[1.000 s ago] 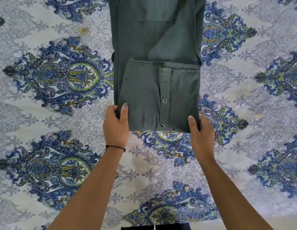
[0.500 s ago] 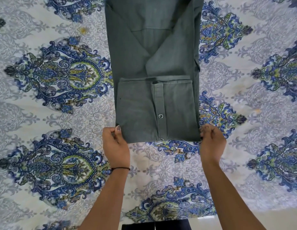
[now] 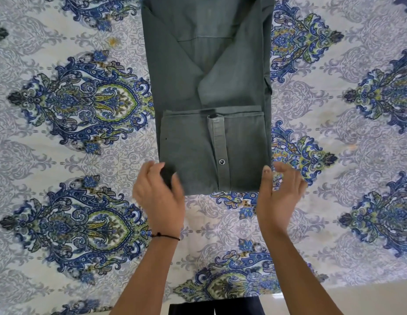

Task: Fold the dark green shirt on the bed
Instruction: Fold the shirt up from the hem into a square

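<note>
The dark green shirt (image 3: 207, 71) lies lengthwise on the bed, sleeves folded in, its lower part doubled up so the button placket (image 3: 220, 155) faces up. My left hand (image 3: 160, 196) is blurred at the fold's near left corner, with dark cloth showing between thumb and curled fingers. My right hand (image 3: 280, 194) sits at the near right corner with its fingers loosely spread. Its thumb is at the shirt's edge and grips nothing.
The bed is covered by a white sheet (image 3: 73, 144) printed with blue and green ornaments. Its near edge (image 3: 334, 285) runs along the bottom right, with pale floor beyond. A dark garment (image 3: 216, 308) shows at the bottom centre.
The folded lower part has been drawn toward me and laid flat. My right hand has let go of its corner and opened; my left hand is moving at the other corner.
</note>
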